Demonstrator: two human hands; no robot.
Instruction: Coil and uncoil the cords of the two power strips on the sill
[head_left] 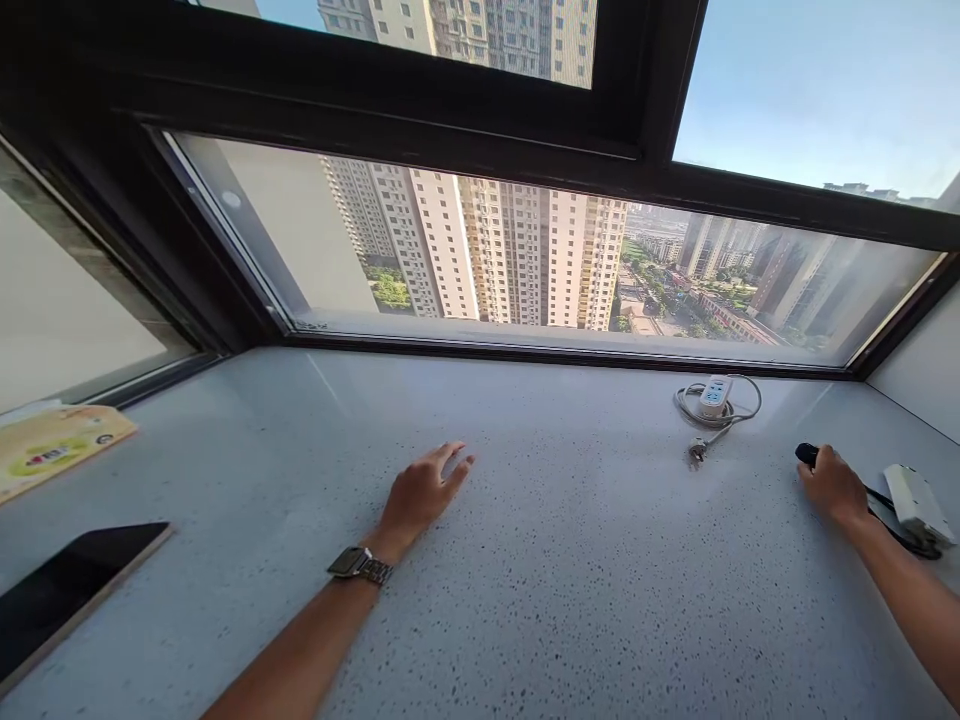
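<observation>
On the speckled grey sill point(525, 560) rests my left hand point(421, 490), thumb and fingers apart and nothing in it. A watch with a metal band point(360, 564) is on that wrist. At the right, the fingers of my right hand point(834, 485) are closed round a black object with a rounded end point(807, 455). Its exact kind is hidden by the hand. A black cable point(885, 500) runs from behind that hand toward a white box-shaped device point(918, 505), which lies just to its right.
A white power strip point(715, 395) with a coiled grey cord and plug point(697, 452) lies near the window frame point(525, 352). At the left are a dark-screened tablet point(67, 600) and a yellow tissue pack point(60, 450). A white wall point(919, 350) bounds the right side.
</observation>
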